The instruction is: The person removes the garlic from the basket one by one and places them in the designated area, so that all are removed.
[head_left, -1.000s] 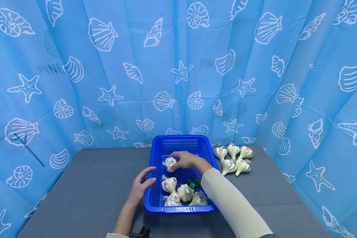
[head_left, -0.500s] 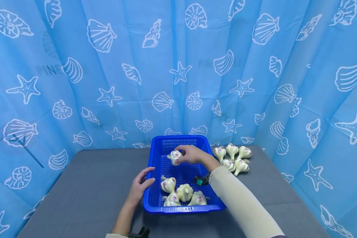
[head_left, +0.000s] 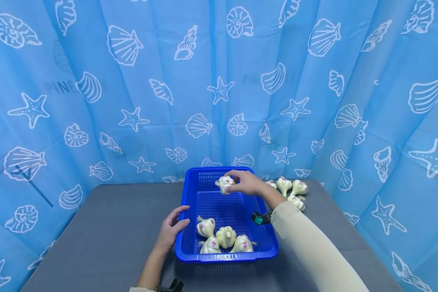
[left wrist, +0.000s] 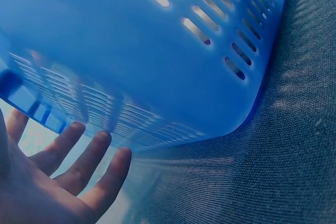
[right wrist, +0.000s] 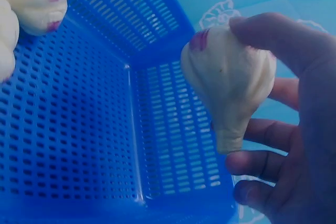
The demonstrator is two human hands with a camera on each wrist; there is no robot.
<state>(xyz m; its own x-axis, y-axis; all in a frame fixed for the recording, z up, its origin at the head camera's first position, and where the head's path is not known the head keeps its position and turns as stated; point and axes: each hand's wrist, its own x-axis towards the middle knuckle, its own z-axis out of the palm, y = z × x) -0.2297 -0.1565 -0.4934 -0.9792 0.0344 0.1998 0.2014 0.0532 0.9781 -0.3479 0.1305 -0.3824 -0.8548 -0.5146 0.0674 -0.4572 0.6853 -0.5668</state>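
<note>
My right hand (head_left: 249,183) pinches a garlic bulb (head_left: 225,184) above the far part of the blue plastic basket (head_left: 224,256). The right wrist view shows this bulb (right wrist: 231,72) with its stem pointing down, between thumb and fingers. Several other garlic bulbs (head_left: 226,236) lie in the near end of the basket. At the basket's left side, my left hand (head_left: 169,229) touches the rim with thumb and fingertips. Seen from the left wrist, that hand's fingers (left wrist: 89,161) are spread and fairly straight beneath the slotted wall (left wrist: 121,72).
On the grey cloth-covered table (head_left: 124,227), more garlic bulbs (head_left: 299,187) sit to the right of the basket, partly behind my right arm. A blue curtain (head_left: 160,73) with white shell prints hangs behind and at the sides.
My right hand has lifted the garlic bulb and carried it to the right and away from me, toward the basket's far right. The left hand stays at the rim.
</note>
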